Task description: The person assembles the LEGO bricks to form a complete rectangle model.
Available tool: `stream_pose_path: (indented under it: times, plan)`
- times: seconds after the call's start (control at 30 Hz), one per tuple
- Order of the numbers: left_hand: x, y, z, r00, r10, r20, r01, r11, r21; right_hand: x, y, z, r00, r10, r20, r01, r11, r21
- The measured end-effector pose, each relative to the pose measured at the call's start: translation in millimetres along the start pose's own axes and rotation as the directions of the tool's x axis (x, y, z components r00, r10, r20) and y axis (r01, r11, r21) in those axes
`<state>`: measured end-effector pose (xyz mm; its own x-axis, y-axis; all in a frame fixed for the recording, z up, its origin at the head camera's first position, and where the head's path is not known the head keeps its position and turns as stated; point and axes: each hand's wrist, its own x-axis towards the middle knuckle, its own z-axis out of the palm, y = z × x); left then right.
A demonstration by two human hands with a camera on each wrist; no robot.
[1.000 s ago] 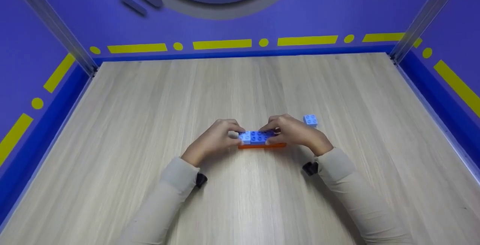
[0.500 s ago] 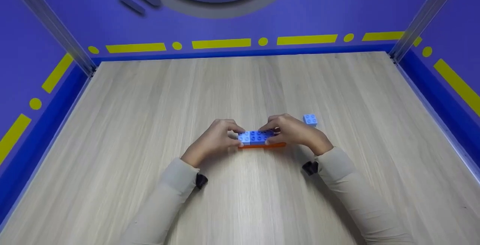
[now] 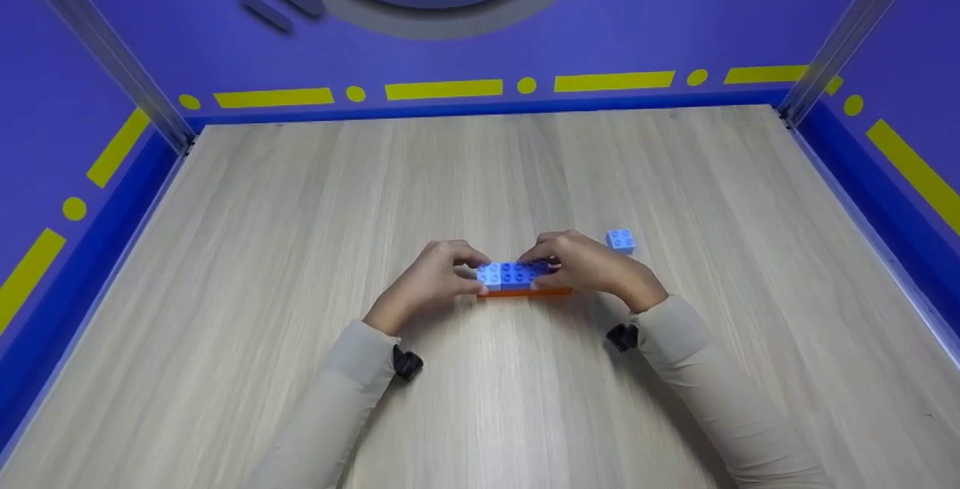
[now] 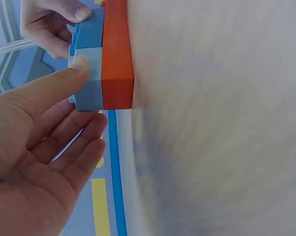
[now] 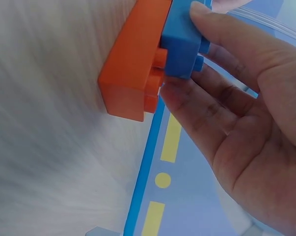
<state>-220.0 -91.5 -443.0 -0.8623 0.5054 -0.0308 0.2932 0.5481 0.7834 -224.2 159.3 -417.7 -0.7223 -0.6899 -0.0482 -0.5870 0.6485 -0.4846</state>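
Watching the surface (image 3: 480, 399) remotely, I saw the orange brick (image 4: 117, 64) there; atop it, right fingers (image 5: 197, 105) pinched the dark-blue brick (image 5: 179, 51), left fingers (image 4: 89, 155) the light-blue brick (image 4: 94, 96). Uneven pressure, I judged, could leave either tilted.

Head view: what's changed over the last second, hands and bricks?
Almost nothing: the black device at the left cuff shows slightly farther right, so it seems to have turned a little. Nothing taken hold of or let go. Same as before: left hand pinching the light blue brick, right hand the dark blue brick, both on the orange brick; loose pale brick beyond the right hand.
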Motion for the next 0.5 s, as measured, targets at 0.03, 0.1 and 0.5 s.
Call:
stream_pose_path:
  times: [0.03,0.1,0.5]
  plan:
    - [0.0,-0.1,0.3,1.0,-0.007,0.0,0.007,1.0,-0.005,0.0,0.1,-0.1,1.0,-0.002,0.0,0.002,1.0,-0.007]
    - [-0.3,-0.6,1.1,1.0,-0.019,-0.004,0.019,1.0,-0.018,0.1,0.5,-0.1,1.0,-0.007,0.002,0.007,1.0,-0.024]
    - [-2.5,-3.8,3.5,0.999,-0.042,-0.027,0.04,0.996,-0.081,-2.6,1.5,-6.7,0.999,-0.026,0.042,0.027,0.999,-0.038]
